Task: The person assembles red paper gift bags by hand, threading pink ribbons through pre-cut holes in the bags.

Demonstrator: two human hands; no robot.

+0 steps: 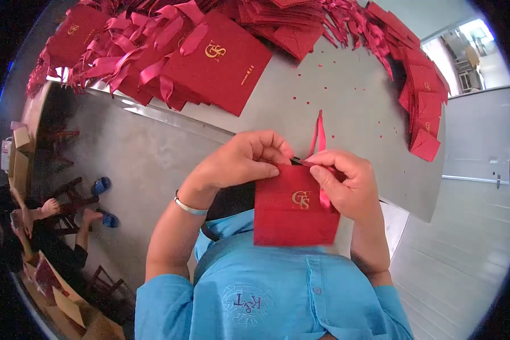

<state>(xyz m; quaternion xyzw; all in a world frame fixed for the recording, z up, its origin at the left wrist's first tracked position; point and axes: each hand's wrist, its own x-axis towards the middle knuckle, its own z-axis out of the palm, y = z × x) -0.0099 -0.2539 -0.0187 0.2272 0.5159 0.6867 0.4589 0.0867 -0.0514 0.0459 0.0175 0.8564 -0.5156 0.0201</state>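
A small red paper gift bag [277, 198] with a gold GS-like logo hangs upright in front of my shirt. My left hand [252, 158] is closed on its top left edge, thumb on the front face. My right hand [345, 181] pinches a red ribbon [321, 136] at the top right of the bag; one loop of it stands up beyond the fingers and another part hangs down the bag's front. Between the fingertips shows a small dark sliver that I cannot make out.
On the grey table [345, 107] lie stacked red bags [215, 68] with pink ribbons at the left, more bags [422, 102] at the right, a ribbon heap [357, 25] and small red scraps. Another person's feet with blue slippers [101, 186] and cardboard boxes [68, 309] are at the left.
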